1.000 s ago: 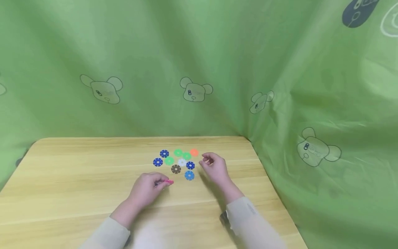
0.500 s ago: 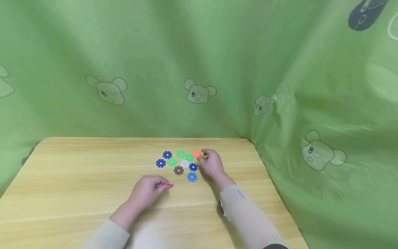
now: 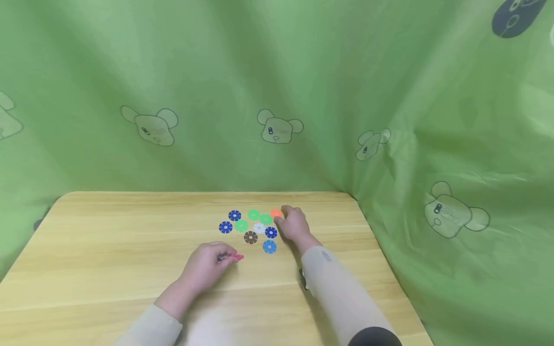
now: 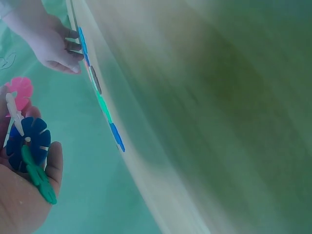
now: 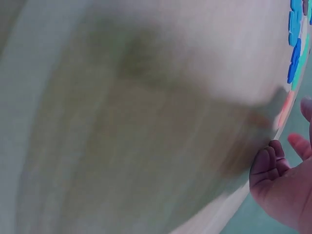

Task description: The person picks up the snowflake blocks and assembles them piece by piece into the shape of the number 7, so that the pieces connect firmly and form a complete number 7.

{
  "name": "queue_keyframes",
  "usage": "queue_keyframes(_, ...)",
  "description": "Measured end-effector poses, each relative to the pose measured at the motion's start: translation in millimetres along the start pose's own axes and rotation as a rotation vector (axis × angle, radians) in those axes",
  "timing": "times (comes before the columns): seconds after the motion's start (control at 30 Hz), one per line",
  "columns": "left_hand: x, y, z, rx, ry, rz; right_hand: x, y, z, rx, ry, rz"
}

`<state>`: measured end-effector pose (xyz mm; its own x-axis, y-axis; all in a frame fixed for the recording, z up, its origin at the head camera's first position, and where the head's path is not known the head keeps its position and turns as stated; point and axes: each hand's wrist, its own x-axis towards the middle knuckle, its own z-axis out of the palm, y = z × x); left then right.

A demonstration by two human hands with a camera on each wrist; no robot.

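My left hand point(image 3: 202, 265) holds a small chain of joined, slotted plastic discs just over the wooden table. In the left wrist view the chain shows a pink disc point(image 4: 22, 91), a white disc point(image 4: 14, 113), a dark blue disc point(image 4: 36, 139) and a green disc point(image 4: 39, 178). My right hand point(image 3: 295, 226) is at the right edge of an orange disc point(image 3: 275, 213) lying flat, thumb and forefinger apart beside it. In the right wrist view the orange disc point(image 5: 286, 109) lies just beyond the fingertips, and the other fingers are bent.
Around the orange disc lie several more: green discs point(image 3: 253, 214), dark blue discs point(image 3: 225, 227), a white disc point(image 3: 259, 228), a brown disc point(image 3: 250, 237) and a light blue disc point(image 3: 269, 247). Green curtain point(image 3: 207, 96) with bear prints hangs behind and right of the table point(image 3: 108, 250).
My right hand has moved forward from beside the disc group to the orange disc's edge. The left hand keeps its hold on the chain, nearly still. The head view has shifted slightly.
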<state>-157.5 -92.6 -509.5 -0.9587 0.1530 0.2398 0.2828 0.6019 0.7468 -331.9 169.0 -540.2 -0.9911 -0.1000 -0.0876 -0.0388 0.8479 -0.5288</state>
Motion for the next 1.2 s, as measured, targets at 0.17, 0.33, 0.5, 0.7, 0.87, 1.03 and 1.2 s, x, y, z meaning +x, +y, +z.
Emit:
queue_keyframes(0.17, 1.9, -0.7, 0.9, 0.002, 0.009, 0.005, 1.3, -0.8, 2.2, -0.028, 0.005, -0.004)
queue_keyframes(0.33, 3.5, -1.9, 1.3, 0.001, 0.007, 0.007, 0.8, -2.4, 2.9, -0.054, 0.003, 0.040)
queue_keyframes(0.5, 3.2, -2.9, 2.9, -0.021, 0.020, 0.013, 3.4, -0.8, 5.7, -0.051, 0.005, 0.057)
queue_keyframes(0.7, 3.5, -4.6, 5.9, -0.037, 0.023, 0.009, 7.8, -0.5, 8.0, -0.057, -0.003, 0.037)
queue_keyframes(0.87, 4.6, -4.0, 5.8, -0.036, 0.013, -0.011, 9.7, -3.1, 7.2, -0.038, -0.008, 0.043)
queue_keyframes(1.03, 4.7, -3.7, 5.3, -0.047, 0.005, -0.026, 9.0, -0.9, 3.0, 0.034, 0.007, 0.050)
queue_keyframes(1.2, 4.6, -2.5, 4.3, -0.064, 0.000, -0.053, 8.7, 2.4, 0.4, 0.118, 0.016, 0.057)
